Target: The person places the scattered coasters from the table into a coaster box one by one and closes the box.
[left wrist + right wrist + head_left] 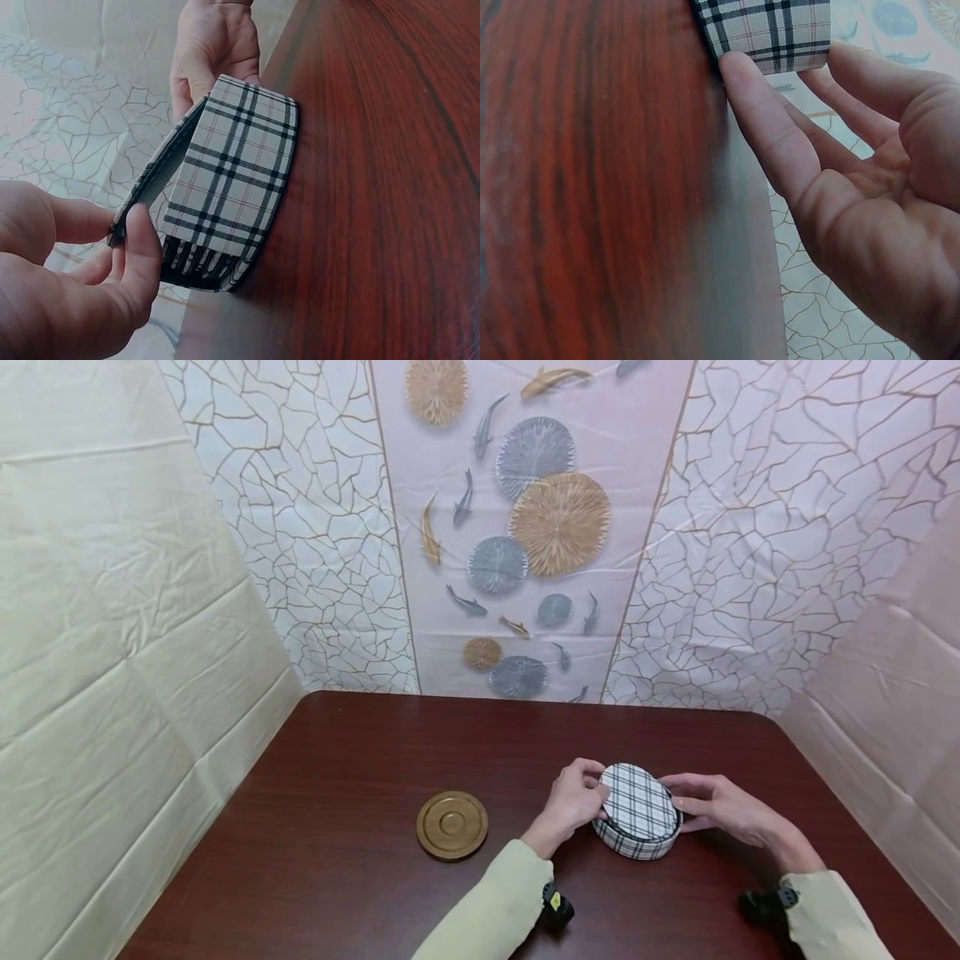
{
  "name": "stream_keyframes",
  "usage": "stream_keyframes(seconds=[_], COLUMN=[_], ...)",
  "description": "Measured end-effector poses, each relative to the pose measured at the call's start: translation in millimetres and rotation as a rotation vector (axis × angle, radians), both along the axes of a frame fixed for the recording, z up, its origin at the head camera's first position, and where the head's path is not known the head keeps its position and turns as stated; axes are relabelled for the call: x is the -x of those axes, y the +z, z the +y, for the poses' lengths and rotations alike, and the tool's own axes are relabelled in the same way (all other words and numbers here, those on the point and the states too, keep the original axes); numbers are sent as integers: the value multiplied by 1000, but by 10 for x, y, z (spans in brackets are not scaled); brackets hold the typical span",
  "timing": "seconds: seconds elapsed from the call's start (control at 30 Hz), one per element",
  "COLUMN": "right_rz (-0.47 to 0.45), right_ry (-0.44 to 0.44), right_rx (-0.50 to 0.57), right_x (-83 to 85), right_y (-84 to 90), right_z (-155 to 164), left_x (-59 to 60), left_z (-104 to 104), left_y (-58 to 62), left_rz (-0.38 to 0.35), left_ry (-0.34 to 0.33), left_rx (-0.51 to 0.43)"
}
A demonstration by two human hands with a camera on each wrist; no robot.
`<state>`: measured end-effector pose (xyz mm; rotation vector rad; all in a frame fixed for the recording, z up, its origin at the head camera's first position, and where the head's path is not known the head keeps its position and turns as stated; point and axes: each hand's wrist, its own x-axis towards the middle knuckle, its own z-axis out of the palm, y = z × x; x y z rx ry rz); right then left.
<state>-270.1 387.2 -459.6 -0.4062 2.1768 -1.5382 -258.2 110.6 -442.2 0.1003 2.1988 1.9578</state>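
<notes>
Mid-step: a lid being handled on a round plaid box (637, 814), both hands on it at once. Lid looks tilted, raised on the left side and lower on the right, with a gap showing under its near rim in the left wrist view; whether coming off or going on cannot be told.

Left hand (573, 802) at the box's left edge, thumb and fingers (142, 251) pinching the raised rim of the lid (161, 169). Right hand (712, 806) at the opposite edge, fingers fairly straight, fingertips (739, 67) touching the box's side wall; no clear curl round it, so pressing or steadying rather than gripping, as far as can be judged.

Box standing on the dark wooden counter (337, 827), right of middle and toward the near edge, squarely between the two hands and touching both. Plaid side wall (236, 187) upright on the counter, its base flat against the wood.

Next move, as a judgement: calls for the base kept steady under the right fingertips while the left pinch works the lid evenly, since a tilted lid on a snug round wall tends to jam or drag the box along.

Left of the box and well apart from it, a round brown wooden disc (452, 824) lying flat, untouched. Patterned backdrop (525, 527) behind the counter.
</notes>
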Motion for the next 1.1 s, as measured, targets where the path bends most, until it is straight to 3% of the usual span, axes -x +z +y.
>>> stream_keyframes(seconds=[0.23, 0.33, 0.7, 1.1], right_rz=[5, 5, -12, -12], right_ry=[11, 5, -6, -13], right_rx=[10, 0, -3, -27], right_x=[3, 5, 24, -10], right_y=[2, 3, -15, 30], right_z=[15, 12, 22, 0], left_x=[14, 26, 50, 142], left_z=[-4, -1, -28, -205], left_y=[-1, -24, -81, 62], left_rz=[52, 67, 102, 108], left_ry=[9, 12, -18, -100], left_rx=[211, 261, 327, 386])
